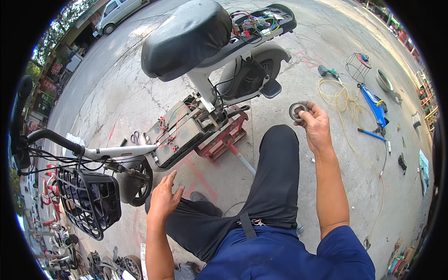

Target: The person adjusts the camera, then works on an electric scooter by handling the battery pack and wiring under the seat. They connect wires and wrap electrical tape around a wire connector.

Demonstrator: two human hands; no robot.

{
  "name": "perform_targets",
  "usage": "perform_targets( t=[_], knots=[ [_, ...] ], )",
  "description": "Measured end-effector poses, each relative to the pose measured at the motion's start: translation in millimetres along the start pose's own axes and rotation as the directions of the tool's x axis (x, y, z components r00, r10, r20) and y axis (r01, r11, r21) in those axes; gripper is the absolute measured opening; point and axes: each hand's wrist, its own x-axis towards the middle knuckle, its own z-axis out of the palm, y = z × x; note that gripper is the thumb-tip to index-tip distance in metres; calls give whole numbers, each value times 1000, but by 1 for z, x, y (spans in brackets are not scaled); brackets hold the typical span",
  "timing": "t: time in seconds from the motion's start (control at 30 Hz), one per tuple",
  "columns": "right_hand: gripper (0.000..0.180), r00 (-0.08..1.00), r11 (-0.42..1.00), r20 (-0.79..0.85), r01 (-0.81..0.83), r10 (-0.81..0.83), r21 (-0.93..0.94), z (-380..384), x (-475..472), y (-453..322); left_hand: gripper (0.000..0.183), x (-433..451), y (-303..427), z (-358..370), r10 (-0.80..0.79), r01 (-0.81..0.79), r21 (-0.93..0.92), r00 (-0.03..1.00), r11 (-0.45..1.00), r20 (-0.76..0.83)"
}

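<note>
My right hand grips a dark roll of tape above my knee. Fingers apart, my left hand holds nothing and hovers near the front of an electric scooter's floorboard. The scooter's floor compartment is uncovered, and grey batteries with red wires lie in it. Under the frame stands a red metal lift stand with a grey handle. A black seat sits at the top, and bundled coloured wires are exposed on the rear rack behind it.
A black basket and handlebar stick out at left. Scissors lie beyond the batteries. To the right are a blue floor jack, a coiled yellowish hose, a green cordless tool and a stool. A van is parked far off.
</note>
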Motion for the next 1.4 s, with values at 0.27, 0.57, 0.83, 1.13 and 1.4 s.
perform_targets(
  t=[0.27, 0.57, 0.83, 1.13, 1.4],
  knots=[
    [35, 999, 992, 46, 6, -12, 129, -10, -12, -16, 57, 111, 137, 6, 457, -445, -227, 890, 866, 0],
    [40, 973, 982, 136, 178, -185, 63, -2, 24, -78, 46, 234, 293, 62, 570, -620, -662, 749, 422, -339],
    [40, 911, 927, 172, 366, -376, 87, 6, 116, -74, 17, 327, 353, 75, 571, -715, -689, 616, 116, -543],
    [38, 944, 962, 186, 261, -271, 80, -9, 148, -12, 23, 329, 290, 75, 315, -375, -920, 892, 115, -324],
    [47, 907, 908, 226, 393, -355, -147, 6, 135, -19, 55, 324, 301, 65, 457, -724, -661, 665, 198, -591]
  ],
)
